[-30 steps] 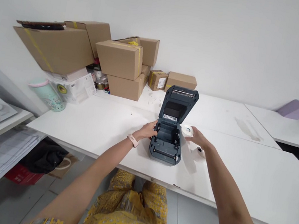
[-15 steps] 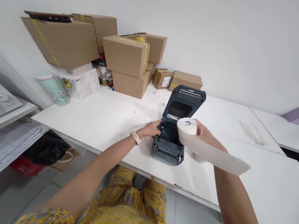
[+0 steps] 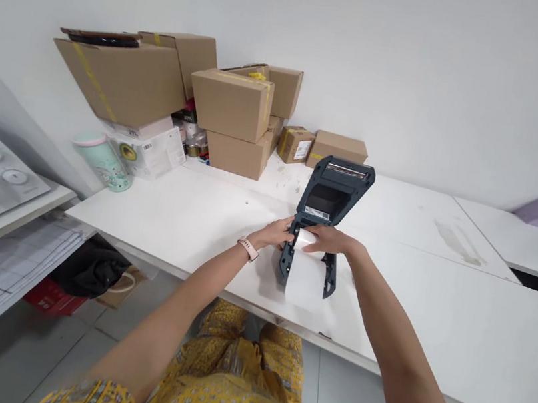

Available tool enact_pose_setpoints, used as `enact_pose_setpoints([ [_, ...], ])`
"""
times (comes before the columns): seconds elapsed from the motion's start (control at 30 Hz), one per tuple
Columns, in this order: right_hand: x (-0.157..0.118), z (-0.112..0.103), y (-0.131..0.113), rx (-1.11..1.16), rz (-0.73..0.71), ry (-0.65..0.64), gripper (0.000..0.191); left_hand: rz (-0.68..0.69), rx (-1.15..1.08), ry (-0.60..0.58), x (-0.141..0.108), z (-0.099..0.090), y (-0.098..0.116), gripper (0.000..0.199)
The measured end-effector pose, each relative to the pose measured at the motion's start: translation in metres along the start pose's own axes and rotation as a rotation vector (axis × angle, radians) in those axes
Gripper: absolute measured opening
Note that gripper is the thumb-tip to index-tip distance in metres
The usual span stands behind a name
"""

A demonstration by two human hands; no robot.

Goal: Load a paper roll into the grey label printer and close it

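- Roll (image 3: 304, 240) was in printer (image 3: 333, 199), near table's (image 3: 211, 213) front edge
- Left hand (image 3: 275, 233) half-curled round printer's side, right hand (image 3: 327, 239) curled over roll
- Looked like loading; next move probably called for seating it square

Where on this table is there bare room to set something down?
Free: the table between tumbler and left hand, and its stretch right of the right forearm. Crowded: the back left, with stacked boxes, and around the printer.
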State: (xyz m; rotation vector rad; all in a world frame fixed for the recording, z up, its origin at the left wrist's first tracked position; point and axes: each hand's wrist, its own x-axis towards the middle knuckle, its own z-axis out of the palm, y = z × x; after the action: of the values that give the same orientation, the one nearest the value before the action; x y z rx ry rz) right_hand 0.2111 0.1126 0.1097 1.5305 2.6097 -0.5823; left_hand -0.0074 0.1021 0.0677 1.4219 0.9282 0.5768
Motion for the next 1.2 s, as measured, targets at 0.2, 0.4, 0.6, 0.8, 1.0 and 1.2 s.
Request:
enact_pose_setpoints([
  [0.2,0.000,0.009,0.000,-0.092,0.049,-0.038,0.075,-0.016,0.014,0.096,-0.004,0.005,0.002,0.091],
  [0.4,-0.006,0.024,-0.013,-0.188,0.107,0.053,0.078,0.004,0.252,0.208,-0.005,0.013,-0.001,0.079],
  [0.6,-0.023,0.024,-0.017,-0.154,0.080,0.152,0.071,0.073,0.507,0.306,-0.016,0.019,0.000,0.065],
  [0.8,-0.050,-0.007,-0.007,0.384,0.119,0.957,0.033,0.452,0.888,0.334,-0.042,0.043,0.007,0.045],
  [1.0,-0.044,-0.055,0.002,0.265,0.091,1.338,0.047,0.725,1.078,-0.166,-0.094,0.071,0.000,0.078],
  [1.2,-0.007,-0.089,0.018,0.555,0.051,1.066,0.062,0.761,0.860,0.068,-0.111,0.082,-0.031,0.032],
])
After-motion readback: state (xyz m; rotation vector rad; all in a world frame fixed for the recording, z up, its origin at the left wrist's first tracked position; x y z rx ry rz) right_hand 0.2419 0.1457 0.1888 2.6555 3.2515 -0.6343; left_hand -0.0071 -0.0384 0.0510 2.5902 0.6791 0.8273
